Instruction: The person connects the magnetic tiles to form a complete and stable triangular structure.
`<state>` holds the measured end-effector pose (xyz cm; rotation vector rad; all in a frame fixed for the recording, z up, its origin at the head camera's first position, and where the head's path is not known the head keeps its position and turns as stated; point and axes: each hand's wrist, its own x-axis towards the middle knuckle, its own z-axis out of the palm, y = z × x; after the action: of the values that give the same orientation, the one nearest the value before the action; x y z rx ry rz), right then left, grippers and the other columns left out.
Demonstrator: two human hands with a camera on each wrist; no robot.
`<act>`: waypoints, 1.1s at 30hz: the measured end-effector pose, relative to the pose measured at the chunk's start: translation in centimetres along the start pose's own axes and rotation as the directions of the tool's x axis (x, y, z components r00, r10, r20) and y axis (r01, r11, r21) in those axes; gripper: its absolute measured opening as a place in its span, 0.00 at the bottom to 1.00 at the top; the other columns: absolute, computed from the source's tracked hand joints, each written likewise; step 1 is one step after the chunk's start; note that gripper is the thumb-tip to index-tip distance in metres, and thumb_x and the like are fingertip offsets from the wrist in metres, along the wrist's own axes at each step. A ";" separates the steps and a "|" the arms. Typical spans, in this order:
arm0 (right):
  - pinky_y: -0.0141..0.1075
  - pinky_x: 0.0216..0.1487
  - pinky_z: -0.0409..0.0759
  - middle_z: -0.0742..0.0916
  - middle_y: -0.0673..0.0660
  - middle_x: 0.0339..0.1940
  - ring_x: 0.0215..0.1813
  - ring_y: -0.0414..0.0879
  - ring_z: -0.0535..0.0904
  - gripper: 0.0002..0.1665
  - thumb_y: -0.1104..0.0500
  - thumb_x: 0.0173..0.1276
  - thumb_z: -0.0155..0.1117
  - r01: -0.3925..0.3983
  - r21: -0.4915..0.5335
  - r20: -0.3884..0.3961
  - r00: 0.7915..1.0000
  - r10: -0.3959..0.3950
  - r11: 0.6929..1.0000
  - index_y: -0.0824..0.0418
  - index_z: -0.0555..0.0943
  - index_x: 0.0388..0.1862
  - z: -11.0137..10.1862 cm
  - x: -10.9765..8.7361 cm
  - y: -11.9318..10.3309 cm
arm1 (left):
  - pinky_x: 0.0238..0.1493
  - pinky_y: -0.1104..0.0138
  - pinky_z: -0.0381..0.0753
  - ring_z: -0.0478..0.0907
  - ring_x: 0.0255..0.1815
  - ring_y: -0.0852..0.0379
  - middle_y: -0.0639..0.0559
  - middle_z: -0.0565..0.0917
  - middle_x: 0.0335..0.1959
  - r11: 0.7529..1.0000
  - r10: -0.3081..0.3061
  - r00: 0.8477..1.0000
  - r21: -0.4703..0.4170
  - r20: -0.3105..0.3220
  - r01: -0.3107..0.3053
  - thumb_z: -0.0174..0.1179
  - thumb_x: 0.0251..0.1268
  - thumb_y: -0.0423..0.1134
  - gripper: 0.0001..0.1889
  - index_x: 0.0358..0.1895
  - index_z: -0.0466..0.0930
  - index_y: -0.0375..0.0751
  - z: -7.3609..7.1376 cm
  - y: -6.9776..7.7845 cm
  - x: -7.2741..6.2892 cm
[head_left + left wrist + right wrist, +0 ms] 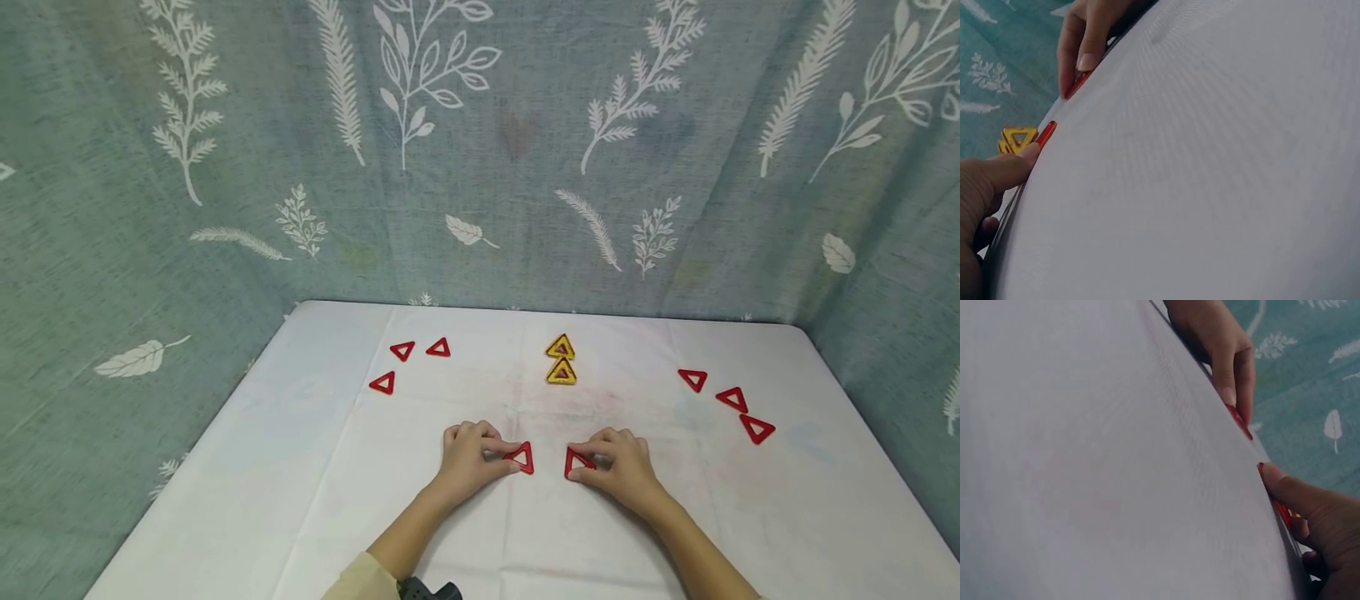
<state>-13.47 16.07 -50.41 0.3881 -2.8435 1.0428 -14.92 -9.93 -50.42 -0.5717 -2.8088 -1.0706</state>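
Observation:
Near the middle of the table, my left hand pinches a red triangle between thumb and fingers. Across a small gap, my right hand pinches another red triangle by its side. Both triangles are hollow frames on or just above the white cloth; exact contact is hard to tell. Beyond the hands, two yellow triangles sit one behind the other. In the left wrist view, the left thumb presses on its red triangle. The right wrist view shows the right thumb on its piece.
Several loose red triangles lie about: a group at the back left, including one red triangle, and a group at the right, including another red triangle. A patterned green curtain hangs behind and beside the white-covered table.

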 end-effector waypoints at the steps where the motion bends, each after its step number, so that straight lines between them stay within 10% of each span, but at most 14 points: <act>1: 0.39 0.40 0.58 0.79 0.42 0.33 0.38 0.40 0.68 0.22 0.46 0.44 0.78 0.017 -0.002 -0.010 1.000 -0.017 1.000 0.46 0.88 0.42 0.2 0.0 -0.1 | 0.57 0.50 0.53 0.65 0.38 0.60 0.62 0.74 0.31 1.000 0.000 1.000 0.003 -0.003 0.000 0.72 0.45 0.50 0.14 0.39 0.89 0.54 0.1 0.1 0.0; 16: 0.36 0.37 0.58 0.78 0.44 0.34 0.35 0.36 0.65 0.22 0.49 0.45 0.77 0.191 -0.018 -0.081 0.978 -0.192 0.981 0.50 0.87 0.43 1.0 0.0 -0.7 | 0.55 0.52 0.56 0.64 0.36 0.62 0.62 0.74 0.30 0.997 0.060 0.998 0.051 0.017 -0.061 0.71 0.45 0.53 0.14 0.38 0.89 0.57 1.3 1.6 0.9; 33: 0.37 0.39 0.58 0.78 0.44 0.34 0.36 0.39 0.66 0.22 0.48 0.46 0.76 0.158 -0.025 -0.053 0.986 -0.159 0.987 0.48 0.87 0.44 0.9 0.1 -0.8 | 0.55 0.53 0.57 0.63 0.36 0.62 0.62 0.72 0.31 0.990 0.103 0.994 0.091 0.022 -0.105 0.69 0.48 0.53 0.14 0.40 0.88 0.58 1.6 1.5 1.1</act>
<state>-13.31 14.84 -50.60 0.5646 -2.7210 0.9777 -15.30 -7.51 -50.41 -0.7118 -2.7909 -0.9165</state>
